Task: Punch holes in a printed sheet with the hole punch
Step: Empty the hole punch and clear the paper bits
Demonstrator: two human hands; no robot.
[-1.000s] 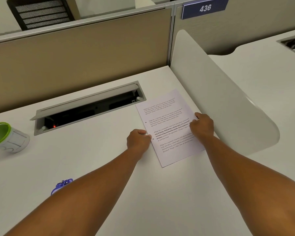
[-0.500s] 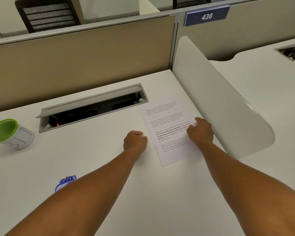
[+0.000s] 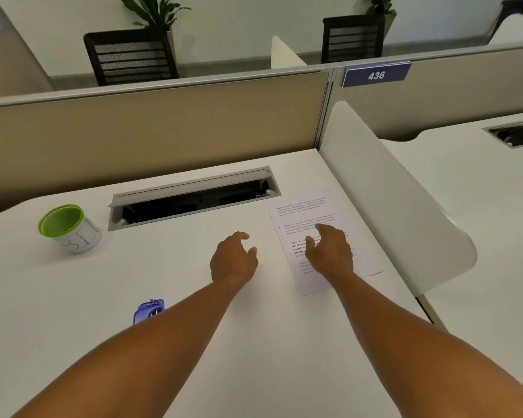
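Note:
The printed sheet [image 3: 307,211] lies flat on the white desk [image 3: 194,342], close to the right side divider. My right hand [image 3: 329,251] is over the middle of the sheet, fingers loosely spread, holding nothing. My left hand [image 3: 233,260] is above the bare desk just left of the sheet, fingers slightly curled and apart, empty. A small purple hole punch [image 3: 148,310] sits on the desk near me, partly hidden behind my left forearm.
A white cup with a green rim [image 3: 70,229] stands at the left. An open grey cable tray [image 3: 191,199] is sunk into the desk behind my hands. A white curved divider [image 3: 390,200] bounds the desk's right side; a beige partition [image 3: 151,134] stands at the back.
Both hands have opened and lifted off the sheet's edges. My left hand moved left away from the sheet, and my right hand shifted over its middle. The view tilted up.

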